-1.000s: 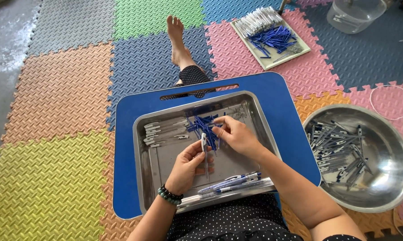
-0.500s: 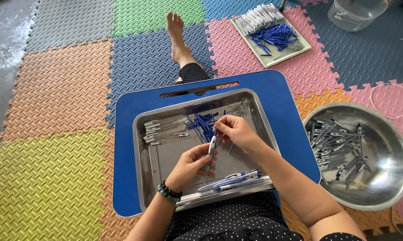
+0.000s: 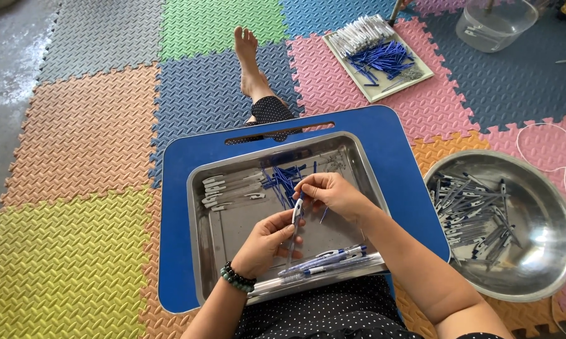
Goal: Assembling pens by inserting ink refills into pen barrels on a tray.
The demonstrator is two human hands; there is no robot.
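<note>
My left hand (image 3: 267,242) grips a white pen barrel (image 3: 295,221) upright over a steel tray (image 3: 233,251). My right hand (image 3: 333,193) pinches a thin blue refill at the barrel's top end, fingers closed on it. Just beyond the hands lies a loose pile of blue refills (image 3: 284,178). White pen barrels (image 3: 229,188) lie at the tray's far left. Several put-together pens (image 3: 324,260) rest along the tray's near edge. The tray sits on a blue lap desk (image 3: 396,157) across my legs.
A big steel bowl (image 3: 546,251) with several pens stands at the right on the floor. A flat tray (image 3: 424,72) with white barrels and blue refills lies at the far right, near a clear plastic tub (image 3: 493,25). Coloured foam mats (image 3: 76,157) cover the floor.
My right hand has drawn back from the refill pile toward my left hand, bringing a blue refill to the top of the barrel. The left hand has stayed roughly in place.
</note>
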